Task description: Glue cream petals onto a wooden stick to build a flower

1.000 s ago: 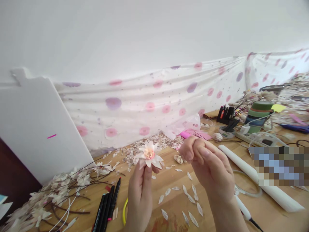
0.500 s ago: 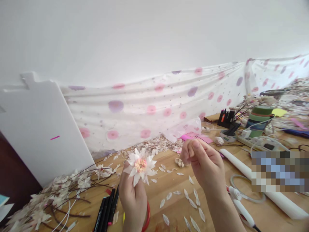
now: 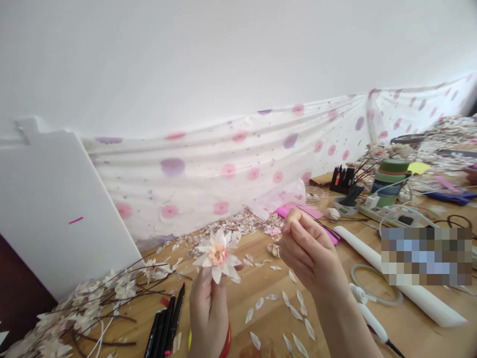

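My left hand (image 3: 208,308) holds up a small white flower (image 3: 217,255) with a pink-orange centre, fingers closed round its base. My right hand (image 3: 311,253) is raised just to the right of it, fingers curled with the thumb pressed against them; whatever they pinch is too small to make out. Several loose white petals (image 3: 294,311) lie on the wooden table (image 3: 268,278) below both hands. The two hands do not touch.
Black marker pens (image 3: 166,323) lie at the lower left beside branches with white blossoms (image 3: 93,298). A white board (image 3: 55,209) leans at the left. A white roll (image 3: 395,278), a glue gun (image 3: 368,313), tape rolls (image 3: 389,179) and a power strip (image 3: 395,214) sit at the right. Spotted cloth (image 3: 238,169) hangs along the wall.
The flower in my left hand has dropped a little and shifted left. My right hand has stayed raised, its fingers shifting slightly. The view has shifted a little.
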The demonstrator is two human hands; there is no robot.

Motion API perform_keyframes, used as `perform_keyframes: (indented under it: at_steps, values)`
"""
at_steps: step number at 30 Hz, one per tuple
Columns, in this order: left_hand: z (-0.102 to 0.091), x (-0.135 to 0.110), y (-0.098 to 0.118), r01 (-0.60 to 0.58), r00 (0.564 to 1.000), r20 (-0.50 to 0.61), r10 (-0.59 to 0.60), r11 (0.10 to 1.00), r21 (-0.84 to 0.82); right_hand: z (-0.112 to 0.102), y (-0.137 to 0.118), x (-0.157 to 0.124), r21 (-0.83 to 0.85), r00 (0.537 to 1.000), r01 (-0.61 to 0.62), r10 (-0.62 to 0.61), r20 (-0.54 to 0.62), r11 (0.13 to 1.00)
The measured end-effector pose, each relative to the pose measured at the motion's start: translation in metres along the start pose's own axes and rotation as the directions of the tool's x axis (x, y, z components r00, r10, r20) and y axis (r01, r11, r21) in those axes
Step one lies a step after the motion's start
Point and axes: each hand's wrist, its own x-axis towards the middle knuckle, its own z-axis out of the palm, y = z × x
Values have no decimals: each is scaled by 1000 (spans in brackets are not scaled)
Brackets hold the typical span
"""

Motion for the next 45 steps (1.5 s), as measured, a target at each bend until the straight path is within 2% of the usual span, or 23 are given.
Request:
perform_keyframes:
  at_steps: [3, 5, 6, 7, 9, 10, 11, 12, 14, 16, 18, 20, 22, 25, 28, 32, 36, 41, 45]
  values:
    - [2, 1, 10, 44, 997, 64, -37, 993, -108, -5, -1, -2, -225, 998, 23, -10, 59, 974]
    - [4, 2, 16, 80, 994, 83, -68, 985, -152, -8, -6, -4, -388, 982, 14, 60, 178, 922]
    - [5, 2, 18, 95, 993, 90, -82, 983, -159, -9, -9, -5, -476, 954, 17, 128, 271, 879]
    - [6, 2, 20, 110, 991, 93, -96, 980, -165, -9, -13, -6, -555, 901, 37, 212, 377, 831]
    - [7, 3, 23, 147, 987, 95, -131, 971, -190, -9, -19, -7, -637, 763, 106, 348, 545, 764]
    - [7, 3, 24, 169, 984, 100, -150, 961, -217, -8, -20, -7, -628, 729, 134, 353, 586, 766]
    - [7, 3, 24, 195, 979, 110, -173, 949, -247, -8, -21, -7, -584, 736, 165, 295, 609, 794]
    - [7, 4, 25, 224, 972, 127, -196, 935, -275, -8, -21, -6, -516, 782, 209, 175, 598, 831]
    - [7, 5, 24, 288, 954, 174, -243, 902, -320, -8, -17, -5, -378, 874, 330, -128, 470, 865]
    - [6, 6, 23, 349, 932, 226, -284, 871, -345, -11, -11, -2, -265, 887, 433, -355, 296, 862]
    - [7, 7, 22, 395, 911, 271, -310, 845, -361, -13, -7, 0, -150, 895, 445, -432, 114, 883]
    - [7, 8, 22, 421, 897, 304, -320, 828, -371, -15, -4, 2, -48, 918, 392, -394, -48, 919]
    - [8, 8, 21, 432, 890, 322, -323, 821, -373, -17, -3, 5, 20, 937, 322, -315, -152, 947]
    - [8, 8, 19, 448, 880, 340, -332, 817, -363, -18, -1, 10, 148, 959, 243, -214, -184, 959]
    - [7, 7, 17, 450, 880, 335, -338, 818, -358, -18, 4, 16, 331, 987, 123, -82, -136, 935]
    - [8, 7, 16, 389, 918, 242, -315, 839, -381, -12, 12, 20, 480, 995, -94, 101, 12, 872]
    - [10, 7, 15, 359, 932, 200, -301, 834, -419, -2, 17, 19, 479, 964, -265, 236, 122, 837]
    - [11, 5, 15, 337, 941, 171, -291, 807, -484, 5, 21, 17, 432, 929, -369, 309, 204, 823]
    - [10, 4, 17, 344, 939, 167, -301, 817, -463, 12, 26, 14, 386, 914, -395, 314, 258, 834]
